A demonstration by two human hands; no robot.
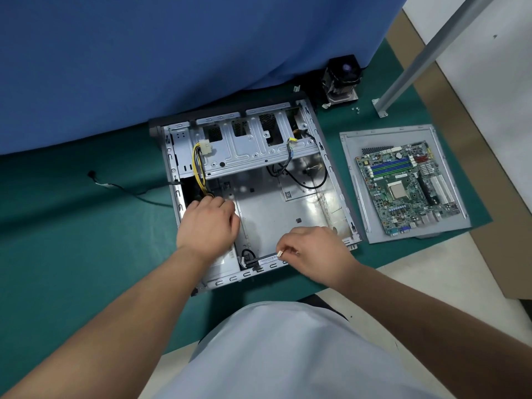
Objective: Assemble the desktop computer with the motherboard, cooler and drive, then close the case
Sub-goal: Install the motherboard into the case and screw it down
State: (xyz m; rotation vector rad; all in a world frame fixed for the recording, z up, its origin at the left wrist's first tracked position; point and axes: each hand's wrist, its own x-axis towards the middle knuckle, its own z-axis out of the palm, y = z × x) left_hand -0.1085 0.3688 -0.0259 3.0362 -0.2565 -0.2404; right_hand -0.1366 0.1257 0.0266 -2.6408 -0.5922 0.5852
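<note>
An open metal computer case (288, 208) lies flat on a green mat, its floor bare. My left hand (208, 223) reaches into its left side, fingers curled around the yellow and black power cables (198, 165). My right hand (312, 251) pinches a small white connector (279, 254) on a black cable at the case's near edge. The green motherboard (407, 187) rests on the grey side panel (357, 214) to the right of the case. A black cooler (342, 79) stands behind the case at the back right.
A blue cloth (172, 53) hangs behind the case. A loose black cable (123, 188) lies on the mat to the left. Small screws (357, 110) and a metal post with a foot bracket (383, 108) are near the cooler. Cardboard (506, 272) lies at the right.
</note>
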